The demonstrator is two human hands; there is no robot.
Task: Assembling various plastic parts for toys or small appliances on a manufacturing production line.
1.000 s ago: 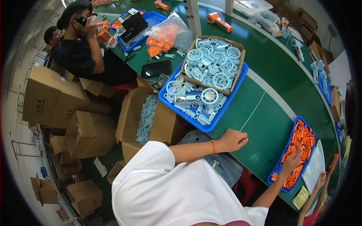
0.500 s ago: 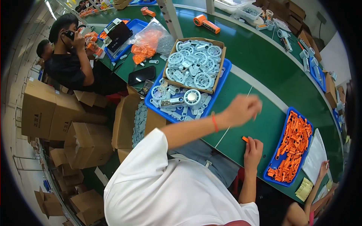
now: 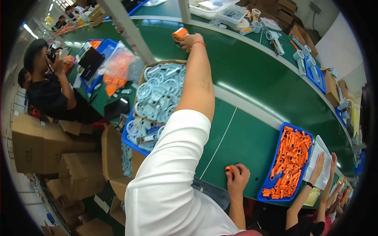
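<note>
My left arm, in a white sleeve with a red band at the wrist, stretches far across the table. My left hand [image 3: 192, 41] is closed around an orange handheld fan [image 3: 180, 34] on the green belt [image 3: 244, 67], covering most of its handle. Nearer to me, my right hand [image 3: 238, 177] rests low over the green tabletop [image 3: 220, 151], its fingers bent round a small orange plastic part [image 3: 228, 169]. Only one end of that part shows. A blue tray [image 3: 263, 190] of orange plastic parts [image 3: 289, 161] stands to the right of my right hand.
Left of my arm, a cardboard box [image 3: 138, 83] of pale blue fan parts [image 3: 159, 92] sits on a blue tray [image 3: 128, 139]. A metal post [image 3: 130, 33] rises behind it. Another person's hands [image 3: 318, 167] are beyond the orange parts. Cardboard cartons [image 3: 80, 173] stand at left.
My left hand has reached forward and left from above the table and taken hold of the orange fan. My right hand keeps its orange part. The view has shifted; another person's hands moved in at right.
</note>
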